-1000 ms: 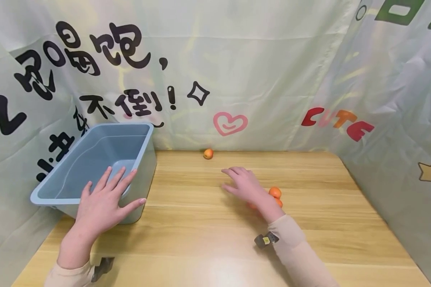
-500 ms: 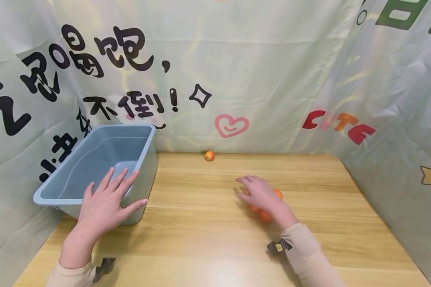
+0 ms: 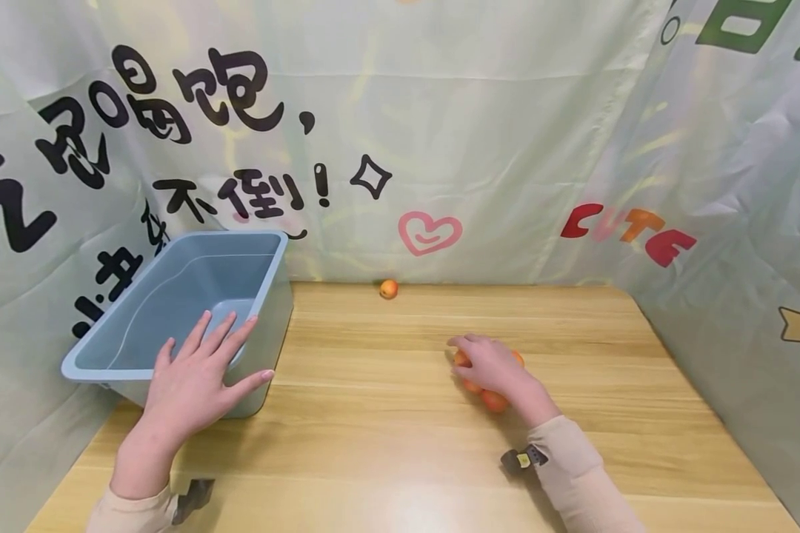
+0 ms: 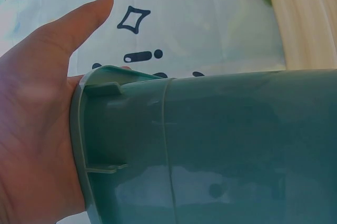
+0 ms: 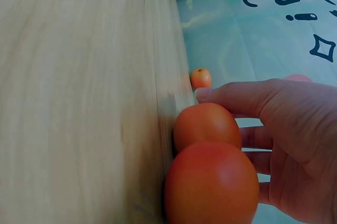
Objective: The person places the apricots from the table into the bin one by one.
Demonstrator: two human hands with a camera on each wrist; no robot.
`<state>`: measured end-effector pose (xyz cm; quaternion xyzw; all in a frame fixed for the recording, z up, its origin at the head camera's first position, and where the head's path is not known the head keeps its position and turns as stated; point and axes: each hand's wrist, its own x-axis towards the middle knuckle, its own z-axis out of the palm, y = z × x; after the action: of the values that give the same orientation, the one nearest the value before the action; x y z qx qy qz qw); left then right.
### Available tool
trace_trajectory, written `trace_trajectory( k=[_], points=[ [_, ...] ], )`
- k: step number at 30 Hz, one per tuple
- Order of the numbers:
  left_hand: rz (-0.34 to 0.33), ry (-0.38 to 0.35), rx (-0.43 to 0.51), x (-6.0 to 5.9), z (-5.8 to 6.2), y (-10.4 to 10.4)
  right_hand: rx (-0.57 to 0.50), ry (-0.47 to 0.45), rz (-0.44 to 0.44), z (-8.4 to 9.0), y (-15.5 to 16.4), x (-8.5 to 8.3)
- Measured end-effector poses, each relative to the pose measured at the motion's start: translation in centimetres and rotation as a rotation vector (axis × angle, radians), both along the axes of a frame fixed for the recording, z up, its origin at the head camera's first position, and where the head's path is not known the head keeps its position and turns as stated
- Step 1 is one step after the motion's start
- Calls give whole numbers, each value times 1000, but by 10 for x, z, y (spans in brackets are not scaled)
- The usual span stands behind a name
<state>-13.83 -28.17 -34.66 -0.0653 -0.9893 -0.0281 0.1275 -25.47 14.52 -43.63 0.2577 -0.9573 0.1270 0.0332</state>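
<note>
My left hand (image 3: pixel 193 377) lies flat with straight, spread fingers on the near rim of a blue plastic bin (image 3: pixel 276 266); the left wrist view shows the palm (image 4: pixel 37 129) pressed against the bin's wall (image 4: pixel 237 145). My right hand (image 3: pixel 488 364) is cupped over a small cluster of oranges (image 3: pixel 495 401) on the wooden table. In the right wrist view its fingers (image 5: pixel 295 145) curl round two of the oranges (image 5: pixel 206 125), which sit on the tabletop. One lone orange (image 3: pixel 389 289) lies at the back of the table by the curtain.
The wooden table (image 3: pixel 373 429) is fenced by pale green printed curtains at the back, left and right. The bin stands at the back left, empty inside as far as I see. The lone orange (image 5: pixel 200 78) also shows beyond my right fingertips.
My right hand has drawn back from its stretched-out reach and its fingers have curled down over the cluster of oranges. The left hand and the bin have stayed put.
</note>
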Motion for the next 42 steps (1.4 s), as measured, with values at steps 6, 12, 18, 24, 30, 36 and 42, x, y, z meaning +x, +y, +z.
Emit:
trace_trajectory(
  k=[6, 12, 18, 24, 30, 36, 42],
  points=[
    [2, 2, 0, -1, 0, 0, -13, -10, 9, 0, -5, -1],
    [7, -2, 2, 0, 1, 0, -14, -22, 23, 3, -17, -3],
    [11, 0, -1, 0, 1, 0, -21, 16, 66, 6, -33, -4],
    [-1, 17, -1, 0, 0, 0, -7, 21, 83, 7, -50, -5],
    [-6, 23, 1, 1, -1, 1, -34, 33, 125, 10, -66, -7],
    [-3, 22, 2, 2, -1, 1, -51, 49, 149, 14, -83, -9],
    [1, 14, 1, 1, 0, 1, -60, 48, 174, 23, -102, -10]
  ],
)
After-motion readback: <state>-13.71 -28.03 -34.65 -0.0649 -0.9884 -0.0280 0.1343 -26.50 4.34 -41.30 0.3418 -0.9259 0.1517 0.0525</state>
